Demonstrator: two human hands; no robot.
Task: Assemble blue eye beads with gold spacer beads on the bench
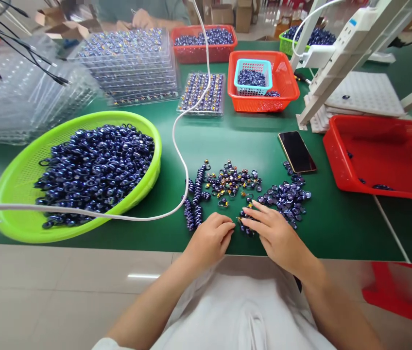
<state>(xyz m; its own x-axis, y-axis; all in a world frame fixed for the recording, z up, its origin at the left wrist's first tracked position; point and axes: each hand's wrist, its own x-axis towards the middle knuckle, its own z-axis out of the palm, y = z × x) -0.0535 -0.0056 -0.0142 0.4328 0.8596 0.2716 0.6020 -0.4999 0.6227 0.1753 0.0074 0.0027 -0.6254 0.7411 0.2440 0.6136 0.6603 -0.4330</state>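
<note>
left hand point(211, 239): fingers bunched, can't tell if holding anything
right hand point(273, 232): loose, fingers over blue rings point(247, 232)
rings: sorting step, I'd guess; next wants a light pinch

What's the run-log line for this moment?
left hand: fingers curled, contents hidden | right hand: fingers spread at dark parts | stacked pieces: beside left hand | loose pile: beside right hand | phone: on green table

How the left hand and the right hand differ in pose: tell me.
The left hand is curled, while the right hand is spread. The right hand reaches over a small cluster; the left hand is nearer the dark stacks. Both are bare, backs up, near the table's edge.
</note>
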